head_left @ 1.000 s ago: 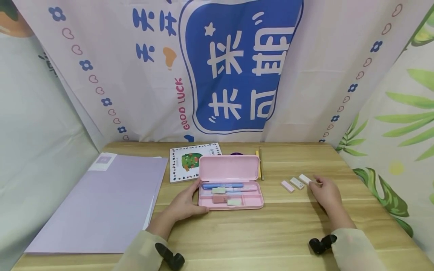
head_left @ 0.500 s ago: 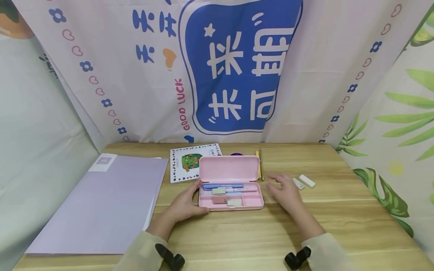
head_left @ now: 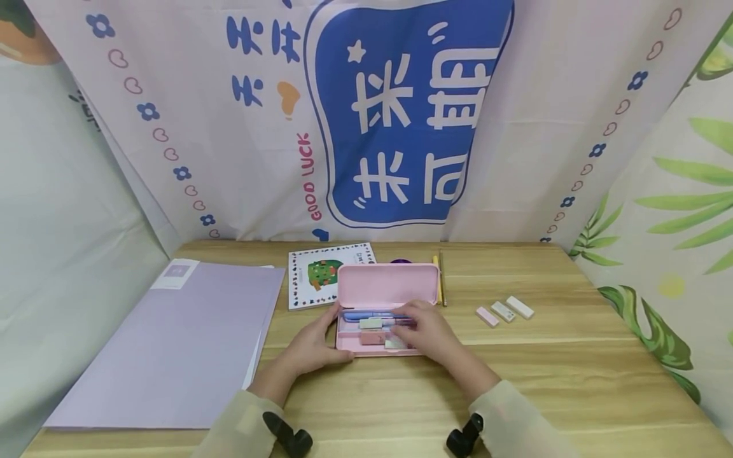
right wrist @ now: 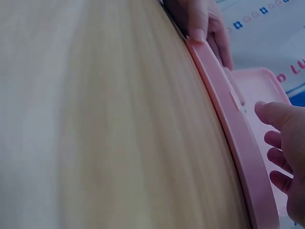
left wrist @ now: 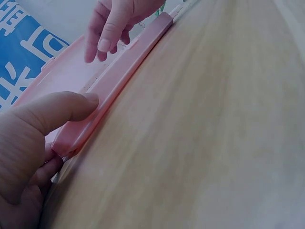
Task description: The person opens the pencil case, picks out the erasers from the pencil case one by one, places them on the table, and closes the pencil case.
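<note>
On the table lies a pink pencil case (head_left: 361,351), its lid (head_left: 388,283) raised. My left hand (head_left: 312,340) grips the left end, thumb on the front wall and fingers behind. Above the right part of the case hovers my right hand (head_left: 429,332); in the right wrist view its thumb (right wrist: 271,113) and bent fingers stand apart with nothing visible between them. Inside the case are a blue pen (head_left: 357,315), a pale green eraser (head_left: 371,324), a pinkish eraser (head_left: 372,338) and a whitish one (head_left: 394,343). The right hand hides the right compartments.
Three small erasers, one pink (head_left: 487,317) and two whitish (head_left: 520,307), lie in a row to the right. A purple folder (head_left: 172,350) covers the left side. Behind the case are a booklet (head_left: 303,280), a yellow pencil (head_left: 438,296) and a purple object (head_left: 402,261).
My right hand has moved left from the row of erasers to over the pencil case. The three erasers stay on the table. My left hand keeps its grip.
</note>
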Available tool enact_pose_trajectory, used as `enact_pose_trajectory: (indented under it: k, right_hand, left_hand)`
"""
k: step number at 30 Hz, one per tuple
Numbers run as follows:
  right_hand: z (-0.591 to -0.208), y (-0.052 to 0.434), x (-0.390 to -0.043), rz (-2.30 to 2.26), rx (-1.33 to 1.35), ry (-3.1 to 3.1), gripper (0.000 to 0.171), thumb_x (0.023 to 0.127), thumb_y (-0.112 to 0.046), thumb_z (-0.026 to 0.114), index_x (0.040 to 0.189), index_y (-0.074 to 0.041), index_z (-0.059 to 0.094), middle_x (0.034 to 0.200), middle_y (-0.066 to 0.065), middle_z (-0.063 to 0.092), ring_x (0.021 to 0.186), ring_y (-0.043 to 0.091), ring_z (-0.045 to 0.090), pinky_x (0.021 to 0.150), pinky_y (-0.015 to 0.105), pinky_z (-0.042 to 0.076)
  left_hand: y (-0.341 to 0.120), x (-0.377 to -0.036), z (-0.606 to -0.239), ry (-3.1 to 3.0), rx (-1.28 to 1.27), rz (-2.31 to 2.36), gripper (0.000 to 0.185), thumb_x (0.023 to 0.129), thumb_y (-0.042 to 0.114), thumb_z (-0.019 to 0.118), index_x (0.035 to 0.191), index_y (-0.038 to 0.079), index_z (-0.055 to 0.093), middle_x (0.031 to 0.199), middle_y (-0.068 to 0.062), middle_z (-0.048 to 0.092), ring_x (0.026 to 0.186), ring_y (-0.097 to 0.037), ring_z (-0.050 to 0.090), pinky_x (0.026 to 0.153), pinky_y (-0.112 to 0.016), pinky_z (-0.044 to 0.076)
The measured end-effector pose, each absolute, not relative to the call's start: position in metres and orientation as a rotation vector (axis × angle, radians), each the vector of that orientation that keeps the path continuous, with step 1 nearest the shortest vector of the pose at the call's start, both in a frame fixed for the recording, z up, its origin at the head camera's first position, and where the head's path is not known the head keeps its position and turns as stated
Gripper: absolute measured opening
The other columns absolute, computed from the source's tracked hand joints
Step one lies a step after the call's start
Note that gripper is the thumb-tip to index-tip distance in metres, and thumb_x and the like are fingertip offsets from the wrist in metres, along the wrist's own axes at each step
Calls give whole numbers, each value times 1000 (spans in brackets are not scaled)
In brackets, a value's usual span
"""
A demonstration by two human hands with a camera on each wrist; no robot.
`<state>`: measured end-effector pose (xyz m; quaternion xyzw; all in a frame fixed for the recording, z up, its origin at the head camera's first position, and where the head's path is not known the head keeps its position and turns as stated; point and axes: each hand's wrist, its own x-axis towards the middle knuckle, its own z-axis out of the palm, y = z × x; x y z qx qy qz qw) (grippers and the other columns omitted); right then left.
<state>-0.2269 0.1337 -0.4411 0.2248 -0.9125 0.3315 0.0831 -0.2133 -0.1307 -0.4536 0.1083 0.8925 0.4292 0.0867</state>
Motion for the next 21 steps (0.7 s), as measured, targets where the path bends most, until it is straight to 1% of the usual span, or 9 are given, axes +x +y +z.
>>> enact_pose_trajectory:
  k: [5,9,11,15,21]
  right_hand:
    - [-439,122,-223,922,881,-2759,21,86,-23,75,106,-17,77,103,-2,68,102,17,60,91,36,52]
    - [-438,118,-222,851,968,-2784,20,88,-23,72,107,-16,77,103,-1,69,100,17,61,90,34,52]
    - [-438,117,-222,819,980,-2782,20,88,-22,72,107,-15,77,102,-1,69,99,17,61,89,33,52]
    - [-439,114,-224,765,969,-2765,17,88,-22,73,103,-16,77,97,-2,70,95,15,63,87,32,52]
    - [-440,110,-222,866,850,-2798,10,87,-21,74,97,-17,76,94,-4,70,93,13,62,85,31,53]
  left_hand:
    - [-131,-213,-454,2656,325,1279,117,67,44,87,158,17,19,160,-11,30,146,-37,30,117,-57,29]
    - [-131,-213,-453,2653,324,1278,117,67,44,87,158,17,19,160,-11,30,146,-37,30,118,-57,29]
    - [-131,-213,-453,2653,326,1277,117,67,44,87,158,16,19,160,-11,30,146,-37,30,118,-57,28]
    - [-131,-213,-453,2657,322,1274,116,67,44,87,158,17,19,160,-11,30,146,-37,30,118,-57,28]
    - [-131,-214,-454,2659,324,1266,115,68,45,86,158,18,19,160,-10,31,147,-36,30,118,-56,29]
